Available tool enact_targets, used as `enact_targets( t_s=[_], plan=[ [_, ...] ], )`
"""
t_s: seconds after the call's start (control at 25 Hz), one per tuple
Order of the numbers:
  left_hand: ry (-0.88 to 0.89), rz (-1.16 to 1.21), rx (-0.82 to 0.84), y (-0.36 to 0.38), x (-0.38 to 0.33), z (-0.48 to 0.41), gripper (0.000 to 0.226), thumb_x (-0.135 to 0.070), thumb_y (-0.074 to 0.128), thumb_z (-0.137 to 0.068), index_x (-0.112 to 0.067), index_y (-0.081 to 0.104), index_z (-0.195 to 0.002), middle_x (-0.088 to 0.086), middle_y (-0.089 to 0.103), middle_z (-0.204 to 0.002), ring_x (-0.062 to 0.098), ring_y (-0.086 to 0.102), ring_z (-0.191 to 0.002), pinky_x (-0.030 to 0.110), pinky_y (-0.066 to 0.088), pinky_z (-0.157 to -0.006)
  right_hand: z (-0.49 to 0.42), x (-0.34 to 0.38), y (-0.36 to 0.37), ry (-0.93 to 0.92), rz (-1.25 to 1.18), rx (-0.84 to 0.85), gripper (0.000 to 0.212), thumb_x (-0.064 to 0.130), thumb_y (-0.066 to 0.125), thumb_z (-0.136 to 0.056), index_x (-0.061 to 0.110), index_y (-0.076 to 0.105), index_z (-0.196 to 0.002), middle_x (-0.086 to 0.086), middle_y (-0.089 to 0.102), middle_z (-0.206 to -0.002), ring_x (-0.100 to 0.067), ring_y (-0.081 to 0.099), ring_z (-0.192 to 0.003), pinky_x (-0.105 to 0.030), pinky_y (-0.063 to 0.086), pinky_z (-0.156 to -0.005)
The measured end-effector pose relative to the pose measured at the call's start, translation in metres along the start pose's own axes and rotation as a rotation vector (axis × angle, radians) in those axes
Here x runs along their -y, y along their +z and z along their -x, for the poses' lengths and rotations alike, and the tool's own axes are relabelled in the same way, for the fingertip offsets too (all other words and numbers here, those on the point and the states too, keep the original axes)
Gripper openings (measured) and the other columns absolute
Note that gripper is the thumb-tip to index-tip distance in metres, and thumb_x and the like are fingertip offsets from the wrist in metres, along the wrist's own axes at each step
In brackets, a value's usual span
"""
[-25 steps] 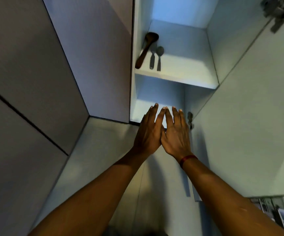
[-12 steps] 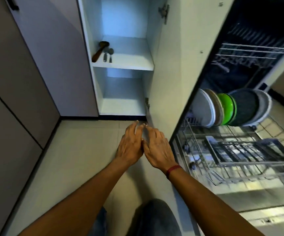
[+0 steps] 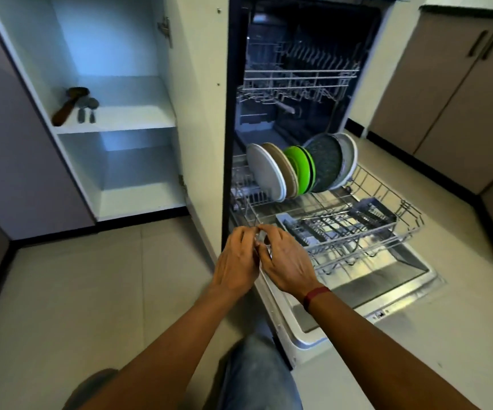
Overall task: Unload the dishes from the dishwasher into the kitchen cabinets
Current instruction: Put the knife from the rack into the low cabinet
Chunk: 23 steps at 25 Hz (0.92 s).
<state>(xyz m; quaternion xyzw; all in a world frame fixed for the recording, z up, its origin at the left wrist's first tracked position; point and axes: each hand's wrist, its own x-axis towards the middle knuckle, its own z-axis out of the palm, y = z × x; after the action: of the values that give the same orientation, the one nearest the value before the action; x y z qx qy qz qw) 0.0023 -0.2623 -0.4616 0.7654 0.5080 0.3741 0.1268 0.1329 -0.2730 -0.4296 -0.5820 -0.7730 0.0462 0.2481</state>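
Swung from the cabinet to the dishwasher, left hand and right hand meet at the front corner of the lower rack, fingers curled, grip unclear; plates stand upright behind, likely the next reach.

Open at 10 o'clock over the lower cabinet shelf; tighter at 11, with a wooden spoon and two small utensils at the upper shelf's left end. Walled at 12 by the cabinet door, edge-on. At 1 — upright plates packing the lower rack's back; at 2, the cutlery basket. Seemingly passable above the plates, under the upper rack.
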Motion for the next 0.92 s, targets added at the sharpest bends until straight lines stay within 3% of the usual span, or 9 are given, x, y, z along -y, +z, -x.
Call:
enact_targets(
  t_s=[0.12,0.36,0.48,0.6,0.72,0.84,0.92],
  plan=[
    [-0.037,0.071,0.001,0.026,-0.022,-0.015,0.036,-0.01,0.064,-0.086,-0.01,0.053,-0.12,0.01,0.055,-0.117,0.024,0.06,-0.097,0.034,0.054,-0.079,0.002,-0.029,-0.008,0.084,0.004,-0.014,0.035,0.034,0.04,-0.101,0.016,0.046,-0.131,-0.008,0.061,-0.12,-0.025,0.059,-0.105,-0.035,0.049,-0.081],
    [-0.063,0.119,0.078,0.074,-0.052,-0.076,0.028,-0.008,0.057,-0.092,-0.014,0.054,-0.119,0.005,0.059,-0.115,0.018,0.057,-0.101,0.025,0.048,-0.078,-0.022,-0.089,-0.002,0.439,-0.103,-0.19,0.028,0.032,0.036,-0.102,0.014,0.051,-0.118,-0.002,0.061,-0.108,-0.019,0.057,-0.091,-0.033,0.049,-0.072],
    [-0.102,0.094,0.191,0.098,-0.053,-0.108,0.032,-0.004,0.054,-0.092,-0.013,0.056,-0.123,0.005,0.059,-0.117,0.021,0.057,-0.104,0.033,0.051,-0.084,-0.033,-0.115,-0.001,0.546,-0.115,-0.24,0.015,0.019,0.043,-0.098,0.013,0.057,-0.098,0.005,0.055,-0.091,-0.016,0.052,-0.077,-0.027,0.039,-0.064],
    [-0.112,0.007,0.278,0.126,-0.052,-0.139,0.025,-0.007,0.056,-0.092,-0.014,0.065,-0.114,0.006,0.06,-0.114,0.024,0.058,-0.102,0.034,0.051,-0.081,-0.048,-0.147,0.007,0.659,-0.12,-0.239,0.02,0.008,0.046,-0.09,0.013,0.049,-0.071,-0.004,0.053,-0.069,-0.021,0.047,-0.062,-0.027,0.029,-0.051],
    [-0.116,-0.082,0.323,0.152,-0.052,-0.165,0.016,-0.01,0.058,-0.091,-0.01,0.069,-0.103,0.008,0.063,-0.107,0.026,0.061,-0.097,0.035,0.051,-0.072,-0.063,-0.171,0.01,0.797,-0.148,-0.229,0.019,0.003,0.046,-0.086,0.008,0.059,-0.074,-0.009,0.062,-0.068,-0.024,0.055,-0.06,-0.028,0.043,-0.053],
    [-0.105,-0.197,0.348,0.173,-0.058,-0.184,0.014,-0.005,0.056,-0.092,-0.007,0.068,-0.1,0.011,0.064,-0.108,0.028,0.06,-0.102,0.037,0.051,-0.077,-0.077,-0.193,0.009,0.955,-0.206,-0.253,0.023,-0.003,0.049,-0.084,0.0,0.071,-0.083,-0.014,0.07,-0.08,-0.026,0.061,-0.066,-0.026,0.05,-0.062],
    [-0.124,-0.291,0.343,0.182,-0.059,-0.188,0.015,-0.006,0.054,-0.094,-0.007,0.066,-0.102,0.01,0.063,-0.108,0.027,0.059,-0.103,0.036,0.05,-0.078,-0.087,-0.213,0.012,1.097,-0.292,-0.303,0.022,-0.007,0.05,-0.079,0.0,0.068,-0.069,-0.016,0.071,-0.078,-0.032,0.067,-0.071,-0.037,0.059,-0.067]
  ],
)
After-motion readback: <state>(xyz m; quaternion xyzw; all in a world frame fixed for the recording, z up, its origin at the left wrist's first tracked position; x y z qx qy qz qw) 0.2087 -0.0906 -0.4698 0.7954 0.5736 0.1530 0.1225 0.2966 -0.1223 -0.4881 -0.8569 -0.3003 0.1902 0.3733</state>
